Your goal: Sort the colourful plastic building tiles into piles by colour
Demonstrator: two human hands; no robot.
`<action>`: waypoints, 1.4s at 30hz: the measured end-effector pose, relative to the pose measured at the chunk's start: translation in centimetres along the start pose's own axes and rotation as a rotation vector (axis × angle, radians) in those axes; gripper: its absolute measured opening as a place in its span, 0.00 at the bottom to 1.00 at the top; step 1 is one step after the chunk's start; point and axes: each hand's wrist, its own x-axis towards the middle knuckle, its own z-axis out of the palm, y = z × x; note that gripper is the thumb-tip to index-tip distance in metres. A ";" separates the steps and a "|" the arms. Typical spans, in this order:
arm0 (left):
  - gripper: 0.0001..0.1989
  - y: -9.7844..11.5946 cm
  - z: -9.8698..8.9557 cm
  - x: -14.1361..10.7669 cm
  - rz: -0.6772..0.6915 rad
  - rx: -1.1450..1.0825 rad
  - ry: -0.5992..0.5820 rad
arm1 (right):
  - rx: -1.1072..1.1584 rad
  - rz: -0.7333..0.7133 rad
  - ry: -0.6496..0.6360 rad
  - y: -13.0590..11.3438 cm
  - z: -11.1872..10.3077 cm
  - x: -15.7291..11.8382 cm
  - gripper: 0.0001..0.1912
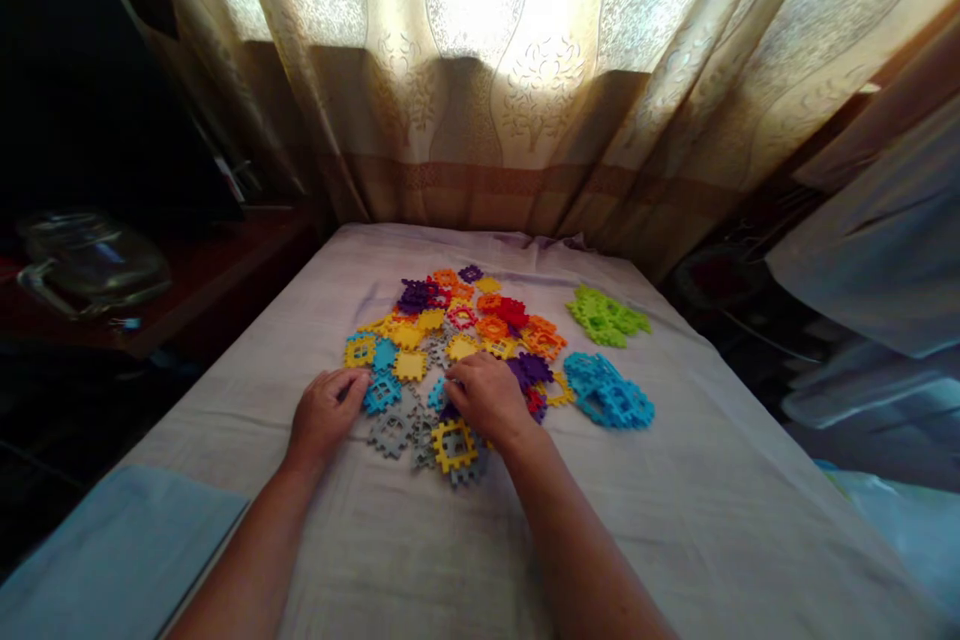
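Interlocking plastic pieces in yellow, orange, red, purple, blue and grey lie in a loose heap on the cloth. My right hand (486, 396) reaches into the heap, its fingers bent down at a blue piece (436, 393); the fingertips are partly hidden. Beside the heap's left edge, my left hand (327, 412) rests with its fingers curled, close to a blue window-like piece (382, 391). A yellow frame piece (454, 446) lies on grey ones below my right hand. To the right are a green pile (606, 316) and a blue pile (609, 391).
The pieces lie on a table with a pale cloth (675, 520). A patterned curtain (465, 120) hangs behind it. At the left, a glass jug (94, 260) stands on a dark red surface. A light blue item (120, 550) lies at the lower left.
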 end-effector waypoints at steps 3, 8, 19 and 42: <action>0.20 0.1 0.0 0.0 -0.001 0.006 0.003 | -0.083 0.043 -0.102 -0.2 0.0 -0.2 0.15; 0.20 0.0 0.1 0.0 -0.001 0.007 -0.007 | 0.003 0.067 -0.203 -0.4 -0.3 -0.4 0.14; 0.20 0.5 -0.1 -0.1 -0.012 0.015 -0.018 | -0.021 0.125 -0.144 -0.9 0.3 -0.8 0.24; 0.20 -0.1 0.0 0.0 -0.012 0.012 -0.004 | -0.005 0.821 0.073 14.0 -5.0 -6.3 0.22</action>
